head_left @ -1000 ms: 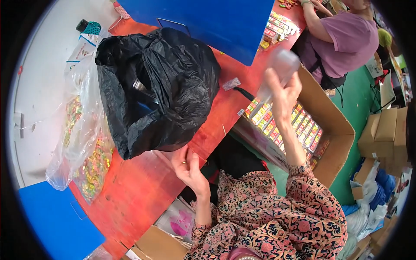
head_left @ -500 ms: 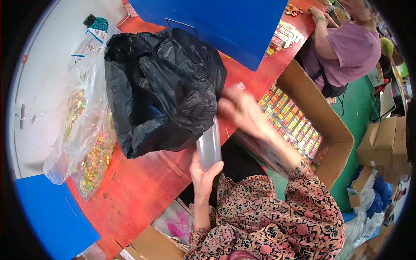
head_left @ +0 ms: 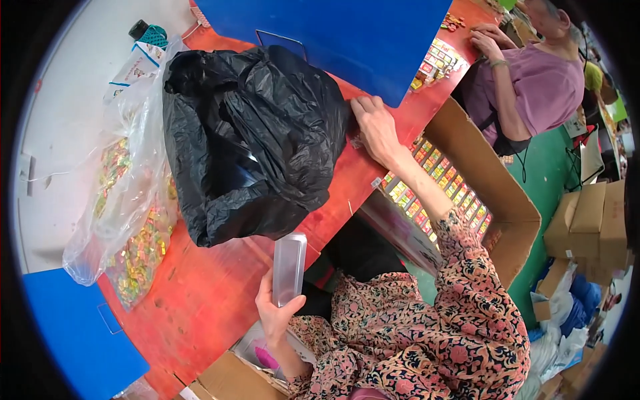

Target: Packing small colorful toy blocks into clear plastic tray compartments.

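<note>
My left hand (head_left: 277, 317) holds a long, narrow clear plastic box (head_left: 289, 270), thumb on one side and fingers on the other. The box is tilted up, with its far end close to the lower edge of a black plastic bag (head_left: 293, 120). That bag gapes open on the table, and its inside is mostly dark. Just right of the bag, my right hand (head_left: 379, 130) is lowered to the red tabletop (head_left: 220, 293) with its fingers bent together. A bit of something clear shows beneath it, but what the fingers hold is hidden.
Clear bags of small colourful wrapped pieces (head_left: 140, 250) lie at left. Blue panels or bins stand behind (head_left: 333, 40) and at lower left (head_left: 83, 333). A cardboard box (head_left: 513, 207) at right holds rows of colourful packs. A person in purple (head_left: 533, 87) sits at the far right.
My left hand has drawn the clear box left and toward me, away from the black bag. My right hand, blurred before, has moved up and right to the tabletop beside the bag.
</note>
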A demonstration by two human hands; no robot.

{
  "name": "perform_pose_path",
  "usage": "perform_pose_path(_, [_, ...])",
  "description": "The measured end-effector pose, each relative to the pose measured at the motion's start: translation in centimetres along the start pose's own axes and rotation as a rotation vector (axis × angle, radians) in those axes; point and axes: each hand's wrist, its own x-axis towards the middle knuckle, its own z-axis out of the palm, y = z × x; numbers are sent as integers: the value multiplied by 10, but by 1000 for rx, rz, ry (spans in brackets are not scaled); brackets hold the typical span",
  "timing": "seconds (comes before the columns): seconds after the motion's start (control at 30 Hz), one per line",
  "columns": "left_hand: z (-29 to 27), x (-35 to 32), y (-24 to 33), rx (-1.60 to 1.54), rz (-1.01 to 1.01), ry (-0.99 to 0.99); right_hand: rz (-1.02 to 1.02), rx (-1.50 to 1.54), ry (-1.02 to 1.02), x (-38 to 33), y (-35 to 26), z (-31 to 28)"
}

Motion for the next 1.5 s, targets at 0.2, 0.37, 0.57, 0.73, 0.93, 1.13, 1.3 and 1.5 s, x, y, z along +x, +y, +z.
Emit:
perform_pose_path(0.2, [-17,-7,-5,-43,-5,39,-33,231,111,-16,2,-33])
perform_pose_path(0.37, [-47,-16,-31,-173,-26,193,-165,82,71,13,11,-5])
perform_pose_path(0.57, [-29,-10,-34,-255,12,452,140,-191,205,-16,21,-8])
perform_pose_path(0.73, [-34,5,-27,-13,168,676,290,23,515,-11,9,-28])
perform_pose_path(0.93, [-54,16,-27,633,319,843,383,376,553,-10,19,-26])
perform_pose_path(1.13, [-26,-10,40,741,628,1114,506,982,566,-21,21,-11])
perform_pose_path(1.3, [24,-11,93,753,877,1029,248,655,350,5,54,-1])
perform_pose_path(1.5, [81,6,151,966,1294,478,-364,398,269,23,83,21])
